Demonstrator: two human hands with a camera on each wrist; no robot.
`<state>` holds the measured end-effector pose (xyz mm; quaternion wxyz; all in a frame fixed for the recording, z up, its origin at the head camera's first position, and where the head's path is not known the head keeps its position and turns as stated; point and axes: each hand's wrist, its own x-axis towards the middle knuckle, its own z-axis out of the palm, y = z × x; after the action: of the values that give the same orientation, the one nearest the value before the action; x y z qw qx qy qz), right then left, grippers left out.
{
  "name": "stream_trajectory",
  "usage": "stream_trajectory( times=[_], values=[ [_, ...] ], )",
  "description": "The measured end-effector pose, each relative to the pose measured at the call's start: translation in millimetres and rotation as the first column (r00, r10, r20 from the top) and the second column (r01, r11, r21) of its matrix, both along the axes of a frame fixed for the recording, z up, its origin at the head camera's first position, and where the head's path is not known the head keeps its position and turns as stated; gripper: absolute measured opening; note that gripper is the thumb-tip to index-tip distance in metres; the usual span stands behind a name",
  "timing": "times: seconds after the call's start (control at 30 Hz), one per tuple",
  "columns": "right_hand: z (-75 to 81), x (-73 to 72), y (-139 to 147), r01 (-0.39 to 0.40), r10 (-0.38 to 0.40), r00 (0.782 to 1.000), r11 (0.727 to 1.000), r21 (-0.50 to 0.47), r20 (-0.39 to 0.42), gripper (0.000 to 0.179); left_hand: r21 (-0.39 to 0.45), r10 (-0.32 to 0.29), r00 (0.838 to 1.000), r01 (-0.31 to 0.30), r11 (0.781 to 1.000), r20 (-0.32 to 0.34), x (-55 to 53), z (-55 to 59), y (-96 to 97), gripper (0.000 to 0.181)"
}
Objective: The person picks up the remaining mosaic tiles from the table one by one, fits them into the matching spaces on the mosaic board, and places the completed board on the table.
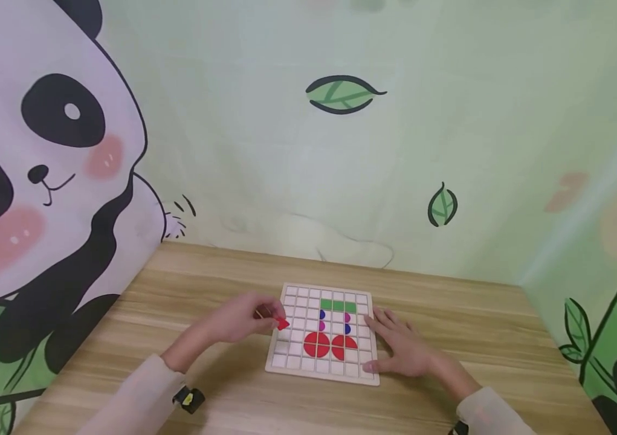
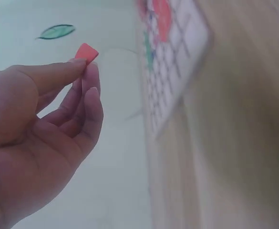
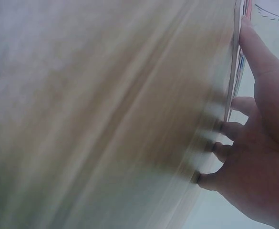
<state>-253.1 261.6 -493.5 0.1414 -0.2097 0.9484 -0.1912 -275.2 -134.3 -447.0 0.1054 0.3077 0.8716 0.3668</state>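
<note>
My left hand (image 1: pixel 243 317) pinches a small red tile (image 1: pixel 283 323) between thumb and fingers, just above the left edge of the board. The left wrist view shows that red tile (image 2: pixel 87 53) held at the fingertips. The white gridded board (image 1: pixel 292 362) lies flat on the table. On it sit green squares (image 1: pixel 338 305) in a row, small blue and magenta half-round pieces, a full red circle (image 1: pixel 316 345) and a second red circle (image 1: pixel 344 347) lacking its lower right quarter. My right hand (image 1: pixel 403 344) rests spread at the board's right edge, thumb and index finger touching it.
The wooden table (image 1: pixel 221 399) surrounds the board on all sides. Behind it stands a pale green wall cloth (image 1: pixel 264 151) printed with leaves, and a large panda (image 1: pixel 58 169) on the left. A black band with a small device (image 1: pixel 188 399) sits on the left wrist.
</note>
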Motion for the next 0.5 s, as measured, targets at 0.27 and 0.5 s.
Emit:
stream_trajectory(
  times=[0.27,0.5],
  values=[
    [-2.7,-2.4,0,-0.002,0.002,1.0,1.0,0.017,0.004,0.108,0.022,-0.022,0.999,0.022,1.0,0.033,-1.9,13.8,25.1,0.006],
    [-1.1,-1.6,-1,-0.002,0.002,1.0,1.0,0.017,0.004,0.109,0.034,-0.053,0.998,0.052,0.998,0.028,-7.8,7.5,49.8,0.003]
  ],
)
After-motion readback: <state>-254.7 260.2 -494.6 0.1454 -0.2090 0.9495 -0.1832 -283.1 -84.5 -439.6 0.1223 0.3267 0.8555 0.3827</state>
